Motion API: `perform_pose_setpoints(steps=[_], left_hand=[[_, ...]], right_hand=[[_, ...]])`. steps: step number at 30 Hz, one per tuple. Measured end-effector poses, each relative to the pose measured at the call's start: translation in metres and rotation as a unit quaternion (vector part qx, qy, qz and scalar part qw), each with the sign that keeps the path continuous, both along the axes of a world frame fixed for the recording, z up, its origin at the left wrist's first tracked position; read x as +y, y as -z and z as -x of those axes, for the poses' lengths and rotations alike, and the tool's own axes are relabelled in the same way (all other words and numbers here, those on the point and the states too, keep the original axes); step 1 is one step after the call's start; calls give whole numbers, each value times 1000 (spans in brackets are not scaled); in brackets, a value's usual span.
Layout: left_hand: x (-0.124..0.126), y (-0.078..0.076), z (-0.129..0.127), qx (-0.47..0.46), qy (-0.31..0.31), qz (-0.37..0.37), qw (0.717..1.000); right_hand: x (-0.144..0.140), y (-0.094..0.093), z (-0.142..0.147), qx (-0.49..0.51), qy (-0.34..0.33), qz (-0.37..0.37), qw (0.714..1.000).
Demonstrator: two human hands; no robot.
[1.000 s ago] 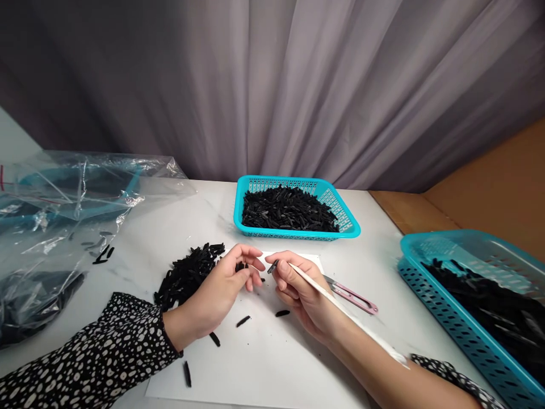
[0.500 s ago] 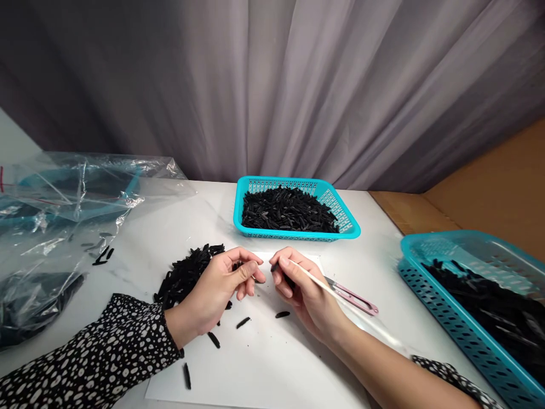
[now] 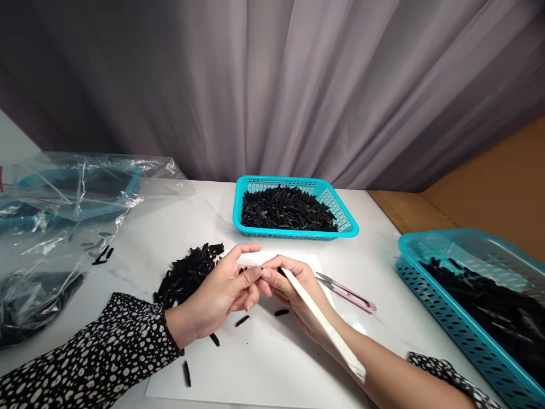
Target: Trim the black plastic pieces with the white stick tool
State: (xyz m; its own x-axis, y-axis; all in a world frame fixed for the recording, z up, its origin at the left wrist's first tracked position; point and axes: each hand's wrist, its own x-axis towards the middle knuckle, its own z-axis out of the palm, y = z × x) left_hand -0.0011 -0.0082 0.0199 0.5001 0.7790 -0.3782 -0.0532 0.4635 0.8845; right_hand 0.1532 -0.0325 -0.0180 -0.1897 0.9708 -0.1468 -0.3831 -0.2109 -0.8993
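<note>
Here left hand (image 3: 221,289) touches right hand (image 3: 304,295) at fingers (image 3: 251,276)

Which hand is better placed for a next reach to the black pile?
Probably the left hand: it lies beside the pile, overlapping it in view. The right hand is farther off and holds the white strip.

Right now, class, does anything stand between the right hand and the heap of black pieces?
Yes: the left hand lies between the right hand and the heap of black pieces, hiding part of the heap from view.
</note>
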Motion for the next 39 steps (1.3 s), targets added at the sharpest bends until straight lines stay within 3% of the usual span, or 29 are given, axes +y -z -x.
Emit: perform_pose_setpoints(steps=[6,12,19,31,39], left_hand=[[1,3,1,37,-15,7,999],[1,1,1,20,50,21,998],[-1,-2,1,17,47,24,998],[-1,0,0,39,49,-30,998],[0,10,-2,23,-20,-86,996]], right_hand=[[0,-6,-2,36,41,31,998],[1,-4,-3,63,39,31,997],[2,0,-4,94,40,17,995],[1,-3,-3,76,35,33,996],[4,2,-7,121,44,20,991]])
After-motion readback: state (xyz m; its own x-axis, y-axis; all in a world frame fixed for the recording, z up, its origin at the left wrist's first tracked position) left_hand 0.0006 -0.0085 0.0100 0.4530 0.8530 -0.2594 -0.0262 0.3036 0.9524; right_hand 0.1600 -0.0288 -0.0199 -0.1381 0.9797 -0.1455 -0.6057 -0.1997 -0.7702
